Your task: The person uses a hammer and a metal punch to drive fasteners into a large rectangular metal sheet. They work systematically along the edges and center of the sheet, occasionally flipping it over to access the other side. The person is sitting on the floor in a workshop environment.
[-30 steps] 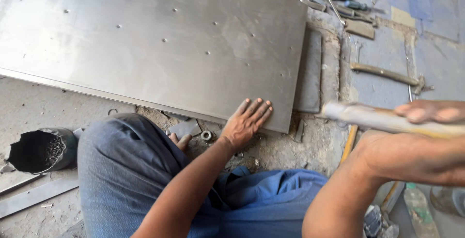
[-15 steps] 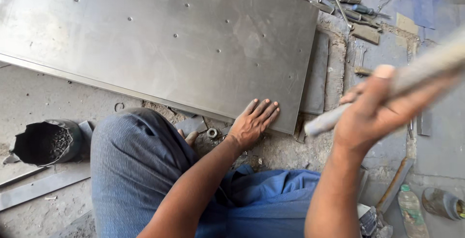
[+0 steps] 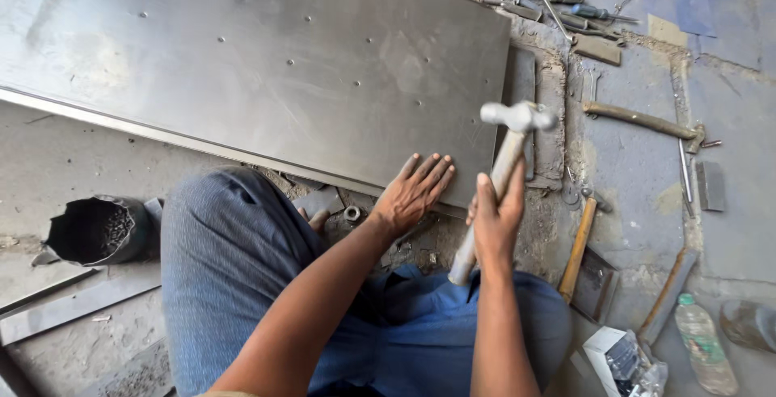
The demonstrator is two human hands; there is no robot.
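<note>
- On the floor, a large steel sheet (image 3: 267, 65) lies flat, dotted with small punched marks; it serves as the landmark for all positions below.
- Left hand (image 3: 416, 191): open, fingers spread, palm pressed flat on the near right corner of the sheet. It grips nothing.
- Right hand (image 3: 495, 219): closed tight around the wooden handle of a ball-peen hammer (image 3: 505, 162), just off the sheet's near right corner.
- Hammer head is raised over the sheet's right edge, clear of the metal; the handle tilts up and away from the person.
- Hands are apart, with a narrow gap between them.
- Beside the sheet's right edge: a narrow flat steel bar (image 3: 520, 82) on the concrete.
- Beyond the sheet's far right corner: a cluster of screwdrivers (image 3: 558, 5).
- Right of the sheet, well apart: a second hammer (image 3: 645, 120) and a wooden-handled tool (image 3: 578, 247).
- Near the sheet's front edge, left of the person's knee: a black container (image 3: 97, 231) of small metal pieces.
- Far right of the sheet, near the frame corner: a plastic bottle (image 3: 705, 344) lying down.
</note>
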